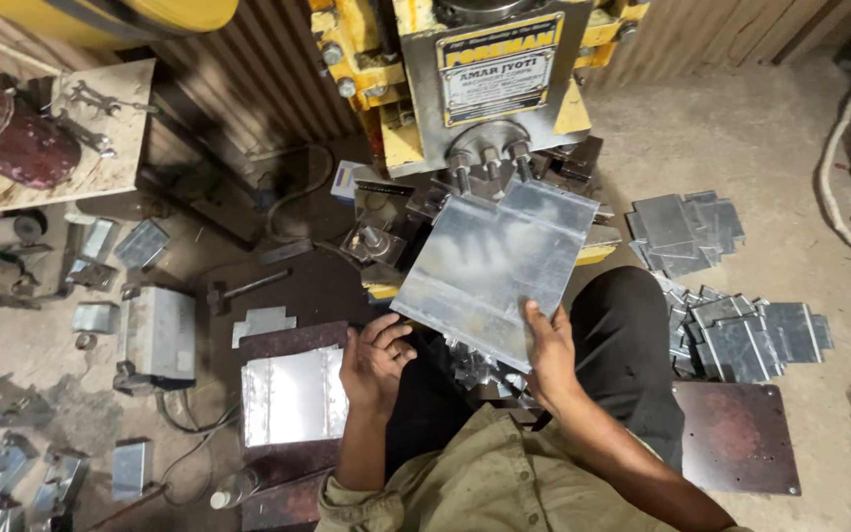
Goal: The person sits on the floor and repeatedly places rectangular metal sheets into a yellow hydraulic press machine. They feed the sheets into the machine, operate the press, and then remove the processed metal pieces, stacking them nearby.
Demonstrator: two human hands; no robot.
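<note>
My right hand [551, 357] grips the near right edge of a shiny cut sheet-metal blank [490, 266], holding it tilted in front of the yellow and grey press machine [485, 89]. My left hand [374, 363] has curled fingers at the sheet's near left corner and rests beside a stack of similar shiny sheets [293, 396] on my left. Whether the left fingers touch the held sheet is unclear.
Piles of cut metal blanks [687, 232] lie on the floor at the right, with more blanks [751, 335] nearer my knee. A dark rusty plate [741, 438] lies at lower right. A folded metal box [158, 335], a hammer [243, 289] and scattered small parts sit at the left.
</note>
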